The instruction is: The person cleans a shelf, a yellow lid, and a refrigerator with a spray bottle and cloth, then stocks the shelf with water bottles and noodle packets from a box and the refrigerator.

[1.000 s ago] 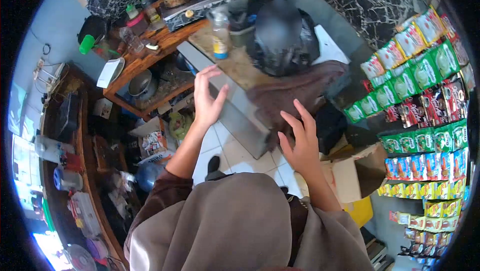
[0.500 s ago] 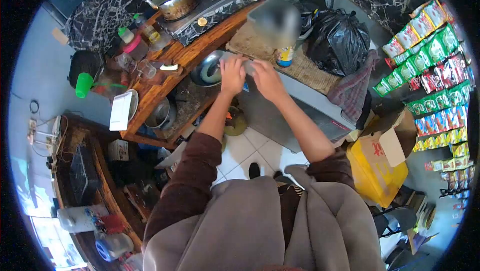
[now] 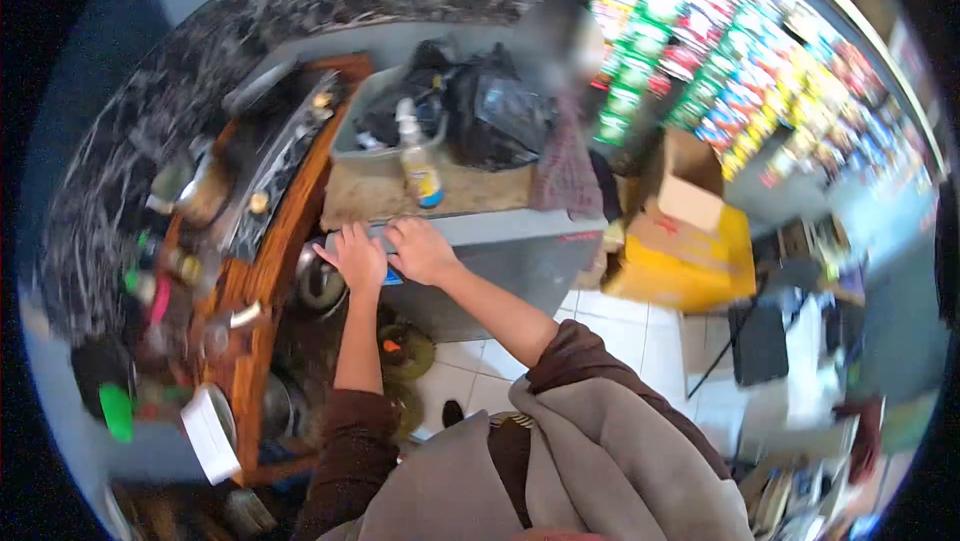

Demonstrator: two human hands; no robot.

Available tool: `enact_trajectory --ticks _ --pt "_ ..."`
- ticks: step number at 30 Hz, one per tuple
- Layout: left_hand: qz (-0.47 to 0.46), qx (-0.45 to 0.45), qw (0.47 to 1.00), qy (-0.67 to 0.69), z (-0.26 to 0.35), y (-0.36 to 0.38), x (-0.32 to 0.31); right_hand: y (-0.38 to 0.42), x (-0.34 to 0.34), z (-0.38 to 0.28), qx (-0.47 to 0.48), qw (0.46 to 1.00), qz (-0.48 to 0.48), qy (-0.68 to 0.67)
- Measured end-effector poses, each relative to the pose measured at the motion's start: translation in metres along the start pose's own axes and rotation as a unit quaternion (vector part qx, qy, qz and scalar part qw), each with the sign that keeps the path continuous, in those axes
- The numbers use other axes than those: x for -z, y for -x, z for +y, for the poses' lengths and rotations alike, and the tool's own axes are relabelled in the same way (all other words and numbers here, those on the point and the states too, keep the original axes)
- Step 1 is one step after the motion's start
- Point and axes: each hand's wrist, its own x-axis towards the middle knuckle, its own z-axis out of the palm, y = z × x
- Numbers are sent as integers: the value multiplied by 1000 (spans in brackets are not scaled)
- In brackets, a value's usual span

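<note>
My left hand (image 3: 358, 257) is at the left end of the grey, box-like cabinet's edge (image 3: 480, 227), fingers bent and close together. Right beside it, my right hand (image 3: 422, 250) has its fingers curled in toward the left one. Something pale and thin seems to lie between the fingertips, too small and blurred to name. Just beyond my hands, a spray bottle (image 3: 420, 163) with a white head and yellow-blue label stands on the brown mat (image 3: 365, 196) covering the cabinet. A metal pan (image 3: 322, 281) sits on a lower shelf left of my left hand.
A grey tub (image 3: 350, 144) and black plastic bags (image 3: 497, 121) stand at the back of the cabinet. A checked cloth (image 3: 570, 176) hangs at its right corner. The wooden counter (image 3: 262, 341) runs along the left. A yellow box (image 3: 690, 259) stands right; hanging sachets (image 3: 640, 51) line the wall.
My view has swung to the right, so the counter and stove sit further left and more sachets show. Both hands remain close together at the cabinet's edge, now lower in view.
</note>
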Motion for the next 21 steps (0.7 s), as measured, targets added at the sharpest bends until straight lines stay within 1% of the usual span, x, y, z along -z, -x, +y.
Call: enact_trajectory --ticks 1,2,4,5,6,8,9,10,12,13,14,16,17,18,19,20,21 --pt "-5 -3 1000 5 3 -2 -2 -7 2 -3 -7 1000 8 -16" --pt "-8 -5 1000 7 0 1 -4 -10 -1 -7 -35 999 35 -7" --pt "22 -52 997 49 -19 1 -16 -12 -7 -18 -69 995 63 16" --pt "20 -74 994 78 -28 1 -21 -14 -10 -24 -96 993 60 32" --pt "18 -79 992 94 -30 -7 -20 -19 -7 -25 -103 992 59 46" --pt "25 -146 986 74 -38 0 -15 -15 -11 -36 -129 989 62 47" --pt "9 -163 983 79 -36 1 -2 -14 -11 -37 -128 988 68 45" --pt "-2 -162 983 83 -37 5 3 -8 -12 -41 -135 988 58 45" --pt "-26 -193 980 40 -39 15 15 6 -11 -50 -106 990 95 23" --pt "-32 -203 976 70 -40 26 26 16 -12 -57 -94 988 121 -13" --pt "-44 -201 976 66 -42 39 36 30 -8 -65 -90 988 120 -41" --pt "-116 -245 955 119 -46 67 53 60 7 -80 -87 986 108 -98" --pt "-134 -238 953 132 -44 86 60 76 15 -87 -88 983 96 -127" --pt "-155 -220 955 124 -38 108 69 93 20 -93 -84 984 95 -123" --pt "-166 -224 951 133 -34 129 77 109 26 -97 -78 985 92 -120" --pt "-200 -241 936 159 -29 146 86 125 35 -104 -84 988 73 -108" --pt "-250 -262 909 208 -21 156 98 138 46 -107 -85 990 54 -96"
